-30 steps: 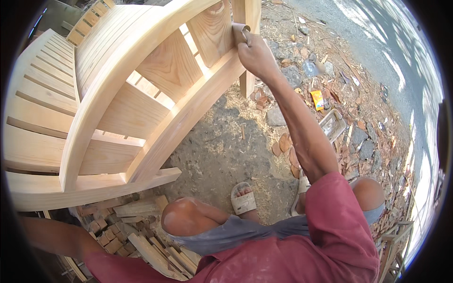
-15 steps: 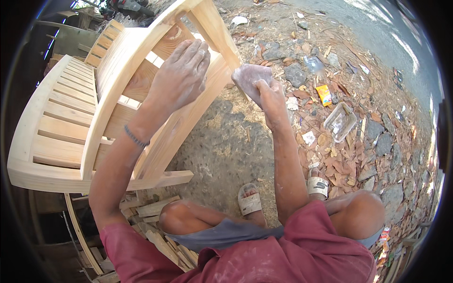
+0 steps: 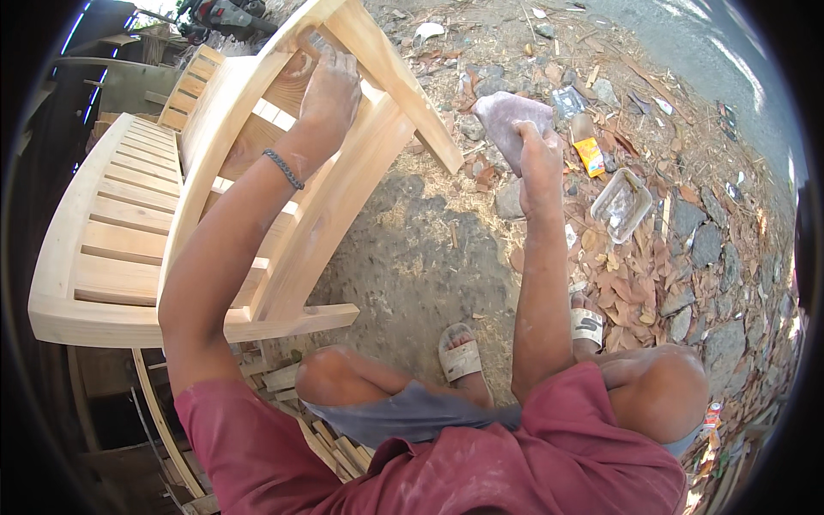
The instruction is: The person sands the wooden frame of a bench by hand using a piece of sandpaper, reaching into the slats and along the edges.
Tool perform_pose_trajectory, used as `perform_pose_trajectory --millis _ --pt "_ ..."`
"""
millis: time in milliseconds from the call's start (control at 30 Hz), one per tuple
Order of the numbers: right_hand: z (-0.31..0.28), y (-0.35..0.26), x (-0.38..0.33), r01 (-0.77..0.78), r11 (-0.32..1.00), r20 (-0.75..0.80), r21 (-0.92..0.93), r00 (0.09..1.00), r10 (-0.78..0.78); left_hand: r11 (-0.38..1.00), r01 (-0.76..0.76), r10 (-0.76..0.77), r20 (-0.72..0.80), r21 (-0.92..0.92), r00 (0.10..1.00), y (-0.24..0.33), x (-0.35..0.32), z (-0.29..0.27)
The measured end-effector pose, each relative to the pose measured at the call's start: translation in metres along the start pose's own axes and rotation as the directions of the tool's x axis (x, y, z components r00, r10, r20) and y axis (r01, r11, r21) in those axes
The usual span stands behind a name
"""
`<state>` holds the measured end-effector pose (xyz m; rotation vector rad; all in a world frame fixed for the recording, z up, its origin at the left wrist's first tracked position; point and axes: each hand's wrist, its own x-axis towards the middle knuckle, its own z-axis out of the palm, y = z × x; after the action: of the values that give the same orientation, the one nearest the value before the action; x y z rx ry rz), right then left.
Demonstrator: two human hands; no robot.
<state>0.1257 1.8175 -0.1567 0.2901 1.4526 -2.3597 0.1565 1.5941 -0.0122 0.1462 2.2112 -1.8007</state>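
Observation:
A pale, unpainted wooden slatted bench (image 3: pixel 206 193) lies tipped over on my left, its legs and rails turned toward me. Near its top corner, my left hand (image 3: pixel 330 90) has its fingers curled against the frame, gripping it beside a leg (image 3: pixel 390 73); part of the grip is hidden. Out to the right of that leg, my right hand (image 3: pixel 539 167) pinches a worn, greyish-purple sheet of sandpaper (image 3: pixel 508 120). The sheet is folded or bent and does not touch the wood. Pale dust covers both hands.
Offcut wood strips (image 3: pixel 339 446) lie under the bench near my knee. Right of my feet are dry leaves, stones, a plastic tray (image 3: pixel 621 206) and a yellow wrapper (image 3: pixel 589 156). A motorbike (image 3: pixel 225 17) stands at the far left, a paved road (image 3: pixel 730 69) at the far right.
My left hand has moved up along the bench frame, its flat fingers now curled on it. My right hand has drawn the sandpaper rightward, away from the leg.

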Motion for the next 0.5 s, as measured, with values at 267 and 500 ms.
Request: perform_pose_trajectory --millis 267,500 --pt "0.002 0.001 0.002 0.086 0.996 -0.12 -0.028 0.989 -0.089 0.856 -0.244 0.163 -0.211 -0.456 0.964 0.026 0.01 0.047" --pt "0.009 -0.013 -0.013 0.045 0.998 0.018 0.036 0.999 -0.046 0.946 -0.171 0.087 -0.292 -0.274 0.952 -0.008 0.004 0.052"
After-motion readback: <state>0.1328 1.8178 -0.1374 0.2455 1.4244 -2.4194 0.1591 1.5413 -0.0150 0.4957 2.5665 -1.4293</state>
